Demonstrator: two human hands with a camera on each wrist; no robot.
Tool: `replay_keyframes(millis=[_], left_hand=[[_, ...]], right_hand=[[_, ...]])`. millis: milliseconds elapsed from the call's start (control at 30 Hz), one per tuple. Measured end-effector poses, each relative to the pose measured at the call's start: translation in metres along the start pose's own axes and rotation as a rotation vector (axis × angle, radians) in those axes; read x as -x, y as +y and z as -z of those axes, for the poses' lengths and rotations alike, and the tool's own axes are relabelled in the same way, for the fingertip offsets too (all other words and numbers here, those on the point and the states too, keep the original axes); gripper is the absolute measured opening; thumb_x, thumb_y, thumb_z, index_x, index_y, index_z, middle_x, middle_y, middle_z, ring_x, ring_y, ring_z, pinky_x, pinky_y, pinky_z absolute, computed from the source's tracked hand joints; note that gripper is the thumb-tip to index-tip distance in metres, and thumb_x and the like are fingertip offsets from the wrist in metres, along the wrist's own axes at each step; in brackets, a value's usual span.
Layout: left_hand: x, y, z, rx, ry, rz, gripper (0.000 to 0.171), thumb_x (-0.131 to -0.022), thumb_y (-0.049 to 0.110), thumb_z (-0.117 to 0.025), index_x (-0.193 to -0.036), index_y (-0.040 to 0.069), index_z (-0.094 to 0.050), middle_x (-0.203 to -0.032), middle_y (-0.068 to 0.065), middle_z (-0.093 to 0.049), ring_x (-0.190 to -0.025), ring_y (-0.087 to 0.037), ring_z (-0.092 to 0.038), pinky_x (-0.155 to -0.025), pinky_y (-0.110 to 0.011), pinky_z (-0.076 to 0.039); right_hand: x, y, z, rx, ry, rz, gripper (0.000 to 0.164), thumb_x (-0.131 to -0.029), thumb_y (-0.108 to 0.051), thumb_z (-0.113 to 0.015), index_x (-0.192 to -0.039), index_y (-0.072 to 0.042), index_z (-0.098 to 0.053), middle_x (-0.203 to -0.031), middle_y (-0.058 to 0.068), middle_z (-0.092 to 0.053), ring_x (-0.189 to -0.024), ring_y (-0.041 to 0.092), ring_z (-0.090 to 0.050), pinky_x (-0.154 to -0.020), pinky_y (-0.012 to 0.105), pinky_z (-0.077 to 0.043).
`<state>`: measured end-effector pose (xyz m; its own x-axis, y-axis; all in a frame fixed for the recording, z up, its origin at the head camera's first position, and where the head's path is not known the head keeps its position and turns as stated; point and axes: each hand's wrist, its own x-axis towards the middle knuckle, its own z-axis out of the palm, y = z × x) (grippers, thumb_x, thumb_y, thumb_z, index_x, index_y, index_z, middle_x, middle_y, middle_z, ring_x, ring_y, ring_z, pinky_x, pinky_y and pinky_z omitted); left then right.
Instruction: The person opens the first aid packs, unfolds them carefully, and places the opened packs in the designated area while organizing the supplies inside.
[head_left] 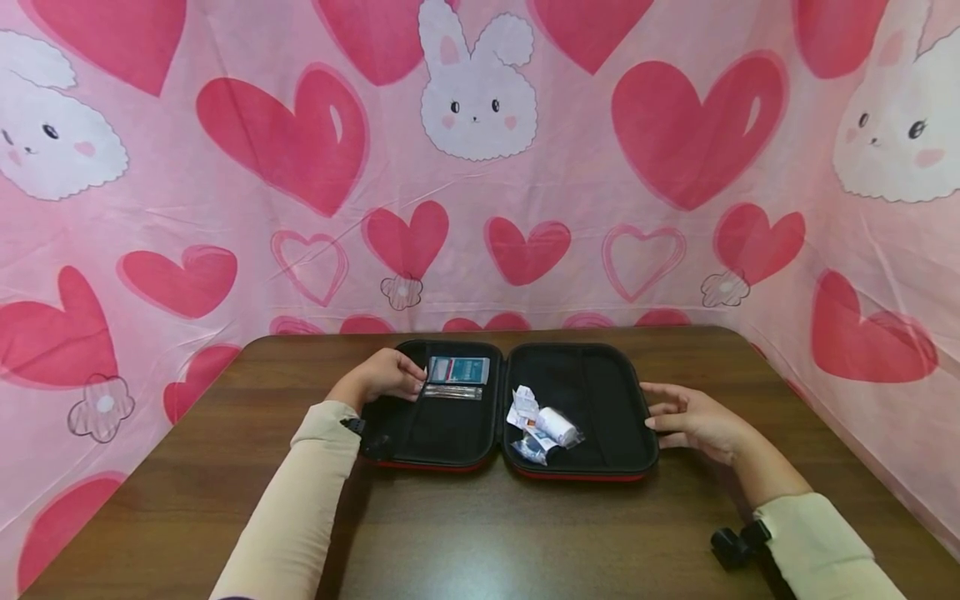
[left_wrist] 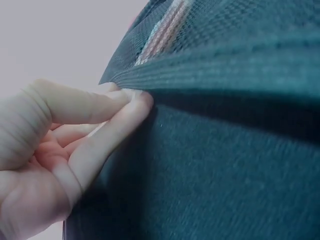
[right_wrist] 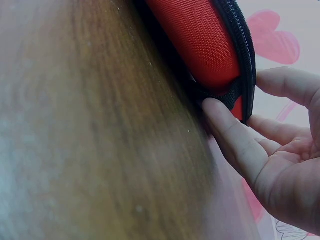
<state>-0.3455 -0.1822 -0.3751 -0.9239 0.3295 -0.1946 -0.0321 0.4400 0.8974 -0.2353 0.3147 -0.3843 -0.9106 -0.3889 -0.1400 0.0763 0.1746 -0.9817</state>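
A zippered case, black inside and red outside, lies unfolded on the table. My left hand is at its left half; in the left wrist view, thumb and finger pinch the elastic edge of a mesh pocket. Teal-and-white packets and a thin silvery strip lie in that half. The right half holds a white bandage roll in clear wrap and small white packets. My right hand rests against the case's right edge, fingers fairly straight, thumb beside a black strap loop.
The brown wooden table extends around the case. A pink cloth printed with hearts and rabbits hangs behind and beside it. Small black devices are strapped at both wrists, the right one low over the table.
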Motion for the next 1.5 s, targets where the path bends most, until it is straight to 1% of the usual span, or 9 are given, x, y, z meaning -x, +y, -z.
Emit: replay_keyframes(millis=[200,433,633,800,933,1100,1167,1367,1500], left_hand=[[-0.003,-0.001,-0.006,-0.035,0.042,-0.004,0.017,-0.085,-0.012,-0.064,-0.102,-0.014,-0.067,-0.086,-0.014,-0.067,-0.068,-0.020,-0.067,-0.069,-0.040,-0.059],[-0.003,0.000,-0.009,0.006,0.044,0.016,0.016,-0.085,-0.013,-0.064,-0.101,-0.015,-0.065,-0.082,-0.015,-0.064,-0.067,-0.019,-0.065,-0.070,-0.039,-0.059],[0.002,0.006,-0.002,-0.011,0.047,0.029,0.020,-0.085,-0.014,-0.062,-0.105,-0.017,-0.063,-0.084,-0.016,-0.064,-0.066,-0.018,-0.065,-0.070,-0.039,-0.059],[0.005,0.010,0.002,-0.003,0.051,0.030,0.023,-0.085,-0.014,-0.063,-0.108,-0.019,-0.060,-0.081,-0.015,-0.065,-0.066,-0.019,-0.066,-0.070,-0.040,-0.059],[0.008,0.013,0.005,-0.011,0.056,0.018,0.028,-0.082,-0.014,-0.067,-0.109,-0.018,-0.059,-0.082,-0.015,-0.066,-0.068,-0.020,-0.066,-0.070,-0.042,-0.059],[0.008,0.019,0.007,-0.065,0.079,-0.013,0.032,-0.079,-0.010,-0.073,-0.109,-0.014,-0.062,-0.089,-0.013,-0.067,-0.072,-0.018,-0.065,-0.068,-0.042,-0.059],[0.009,0.022,0.006,-0.098,0.077,-0.033,0.033,-0.080,-0.007,-0.074,-0.110,-0.014,-0.063,-0.092,-0.014,-0.068,-0.074,-0.017,-0.066,-0.069,-0.041,-0.059],[0.012,0.029,0.004,-0.134,0.082,-0.069,0.034,-0.082,-0.002,-0.075,-0.112,-0.012,-0.064,-0.101,-0.017,-0.069,-0.077,-0.017,-0.066,-0.070,-0.038,-0.059],[0.014,0.033,0.001,-0.166,0.081,-0.115,0.033,-0.082,-0.001,-0.075,-0.113,-0.011,-0.065,-0.105,-0.021,-0.069,-0.080,-0.019,-0.065,-0.070,-0.037,-0.059]], right_hand=[[0.001,0.001,0.000,0.006,0.010,-0.012,0.081,-0.092,-0.006,-0.066,-0.151,0.009,-0.012,-0.116,0.017,-0.061,-0.098,0.023,-0.065,-0.084,0.043,-0.055],[0.003,0.001,-0.001,0.001,0.015,-0.014,0.081,-0.092,-0.006,-0.066,-0.151,0.009,-0.012,-0.115,0.016,-0.061,-0.097,0.023,-0.066,-0.084,0.043,-0.056],[0.003,-0.001,-0.004,-0.011,-0.004,0.007,0.080,-0.093,-0.005,-0.064,-0.151,0.010,-0.010,-0.116,0.018,-0.061,-0.098,0.023,-0.066,-0.084,0.043,-0.055],[0.002,-0.001,-0.004,-0.011,0.007,-0.002,0.081,-0.093,-0.005,-0.065,-0.151,0.009,-0.011,-0.116,0.018,-0.061,-0.097,0.023,-0.066,-0.084,0.043,-0.056],[0.002,-0.001,-0.005,-0.005,0.014,-0.004,0.081,-0.092,-0.006,-0.066,-0.151,0.009,-0.012,-0.116,0.017,-0.061,-0.097,0.023,-0.066,-0.083,0.042,-0.056],[0.002,-0.001,-0.005,0.003,0.025,-0.007,0.081,-0.092,-0.006,-0.066,-0.151,0.009,-0.013,-0.117,0.019,-0.061,-0.097,0.023,-0.066,-0.083,0.042,-0.056],[0.001,0.000,-0.004,0.005,0.030,-0.012,0.081,-0.092,-0.006,-0.066,-0.151,0.009,-0.013,-0.117,0.019,-0.061,-0.097,0.023,-0.066,-0.083,0.043,-0.056],[0.000,0.000,-0.005,0.004,0.026,-0.006,0.080,-0.092,-0.006,-0.066,-0.151,0.009,-0.014,-0.119,0.019,-0.059,-0.098,0.023,-0.065,-0.084,0.043,-0.055],[0.000,0.000,-0.005,0.007,0.025,-0.003,0.079,-0.092,-0.006,-0.066,-0.151,0.008,-0.014,-0.120,0.020,-0.059,-0.099,0.023,-0.065,-0.084,0.043,-0.055]])
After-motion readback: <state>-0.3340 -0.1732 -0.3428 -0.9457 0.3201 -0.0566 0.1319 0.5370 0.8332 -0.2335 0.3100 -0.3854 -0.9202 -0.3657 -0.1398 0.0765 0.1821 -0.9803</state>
